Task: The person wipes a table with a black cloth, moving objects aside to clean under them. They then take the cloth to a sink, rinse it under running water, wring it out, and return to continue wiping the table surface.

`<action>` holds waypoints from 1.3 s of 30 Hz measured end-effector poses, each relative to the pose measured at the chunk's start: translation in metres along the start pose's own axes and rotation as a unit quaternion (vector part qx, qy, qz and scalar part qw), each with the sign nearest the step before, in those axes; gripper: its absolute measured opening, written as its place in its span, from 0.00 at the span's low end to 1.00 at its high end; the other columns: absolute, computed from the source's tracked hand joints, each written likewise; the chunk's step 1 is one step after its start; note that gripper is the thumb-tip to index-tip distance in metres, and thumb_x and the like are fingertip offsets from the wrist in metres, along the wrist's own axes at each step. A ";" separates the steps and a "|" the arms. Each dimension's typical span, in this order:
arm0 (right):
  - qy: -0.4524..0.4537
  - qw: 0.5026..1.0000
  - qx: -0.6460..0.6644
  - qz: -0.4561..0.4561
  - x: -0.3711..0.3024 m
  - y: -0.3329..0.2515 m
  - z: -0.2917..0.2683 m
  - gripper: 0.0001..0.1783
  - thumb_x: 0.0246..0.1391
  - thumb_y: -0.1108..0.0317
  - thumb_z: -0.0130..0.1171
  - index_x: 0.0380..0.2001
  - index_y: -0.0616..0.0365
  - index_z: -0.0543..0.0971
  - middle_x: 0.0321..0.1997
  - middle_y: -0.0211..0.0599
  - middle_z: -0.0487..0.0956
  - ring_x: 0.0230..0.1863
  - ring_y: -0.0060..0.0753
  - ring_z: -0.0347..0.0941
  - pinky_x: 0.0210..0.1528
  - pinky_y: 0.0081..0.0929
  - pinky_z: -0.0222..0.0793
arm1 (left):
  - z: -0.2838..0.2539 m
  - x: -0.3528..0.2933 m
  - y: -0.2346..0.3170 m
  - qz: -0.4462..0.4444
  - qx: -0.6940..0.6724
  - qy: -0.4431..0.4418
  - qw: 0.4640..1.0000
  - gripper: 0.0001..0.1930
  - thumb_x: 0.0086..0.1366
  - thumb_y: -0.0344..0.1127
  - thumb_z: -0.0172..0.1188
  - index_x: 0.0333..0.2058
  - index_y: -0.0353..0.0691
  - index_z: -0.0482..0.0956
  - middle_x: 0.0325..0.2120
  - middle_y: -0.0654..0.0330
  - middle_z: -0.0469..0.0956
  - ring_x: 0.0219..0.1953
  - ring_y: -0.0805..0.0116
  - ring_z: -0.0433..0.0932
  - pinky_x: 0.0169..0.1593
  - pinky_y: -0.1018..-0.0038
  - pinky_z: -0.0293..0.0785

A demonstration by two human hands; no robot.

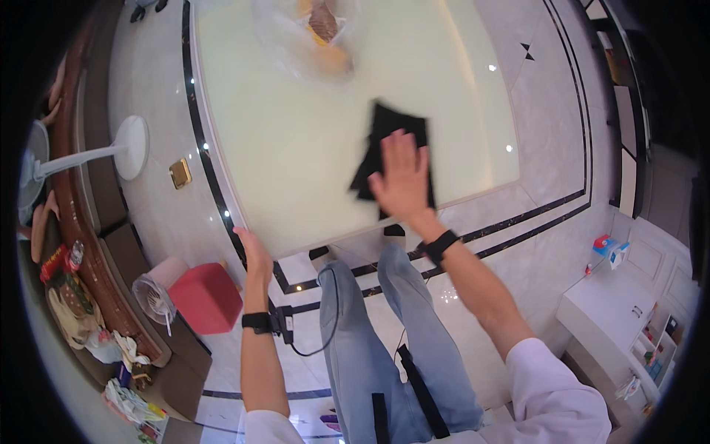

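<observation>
My right hand [403, 174] lies with its fingers spread on a black cloth [403, 122]. The cloth is bunched in uneven folds on a large, pale green-white tabletop [296, 163], close to the near edge. Beside the table's near left corner is my left hand [256, 255], seen edge-on with its fingers stretched out and nothing in it. Whether it touches the table edge I cannot tell. Toward the far side of the table sits a clear plastic bag [292, 44] with orange and brown things inside, blurred.
A red stool or box [207, 297] and a lined waste bin [151, 290] stand left of my left arm. Further left are a white pedestal fan [132, 148], a gold floor plate [180, 174] and a cluttered wooden sofa [92, 244]. At right is a white cabinet [603, 303].
</observation>
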State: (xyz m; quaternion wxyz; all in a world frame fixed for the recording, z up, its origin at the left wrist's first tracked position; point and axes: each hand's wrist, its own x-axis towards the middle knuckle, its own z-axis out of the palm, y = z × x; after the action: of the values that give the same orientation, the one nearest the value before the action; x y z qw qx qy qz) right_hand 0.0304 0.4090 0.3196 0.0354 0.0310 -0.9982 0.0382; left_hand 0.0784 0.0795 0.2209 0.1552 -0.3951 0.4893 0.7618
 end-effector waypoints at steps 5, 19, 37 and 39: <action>-0.090 0.960 0.194 -0.180 0.008 -0.167 0.048 0.36 0.50 0.53 0.56 0.62 0.58 0.68 0.72 0.46 0.59 0.74 0.48 0.49 0.72 0.59 0.37 | 0.005 0.006 0.029 -0.072 -0.014 -0.050 0.996 0.47 0.69 0.72 0.24 0.67 0.31 0.53 0.66 0.52 0.59 0.69 0.61 0.55 0.71 0.68 0.43; 0.001 0.996 -0.078 -0.040 0.084 0.087 0.010 0.39 0.55 0.57 0.54 0.70 0.54 0.58 0.76 0.46 0.51 0.76 0.51 0.44 0.72 0.58 0.40 | -0.020 0.077 -0.016 -0.042 0.185 0.049 0.981 0.49 0.69 0.71 0.27 0.68 0.26 0.47 0.70 0.47 0.49 0.72 0.56 0.48 0.71 0.66 0.44; 0.008 0.958 0.180 -0.224 0.067 -0.148 0.069 0.35 0.52 0.54 0.56 0.62 0.57 0.68 0.71 0.43 0.61 0.74 0.46 0.49 0.74 0.55 0.38 | -0.068 0.082 0.024 -0.015 0.113 -0.069 0.991 0.47 0.70 0.71 0.25 0.67 0.29 0.54 0.68 0.51 0.56 0.71 0.55 0.51 0.72 0.65 0.40; -0.031 0.946 0.149 -0.287 0.044 -0.144 0.082 0.37 0.56 0.50 0.54 0.66 0.51 0.65 0.74 0.37 0.57 0.76 0.39 0.46 0.76 0.51 0.30 | -0.009 0.060 -0.004 0.010 0.092 0.095 0.991 0.47 0.70 0.69 0.29 0.66 0.26 0.54 0.68 0.47 0.56 0.69 0.54 0.56 0.71 0.65 0.47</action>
State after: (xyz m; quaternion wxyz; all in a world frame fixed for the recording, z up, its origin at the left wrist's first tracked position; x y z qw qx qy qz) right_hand -0.0103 0.2568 0.2515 0.0092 0.3219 -0.9306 0.1738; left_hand 0.0465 0.0644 0.1708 0.1364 -0.4446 0.5735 0.6745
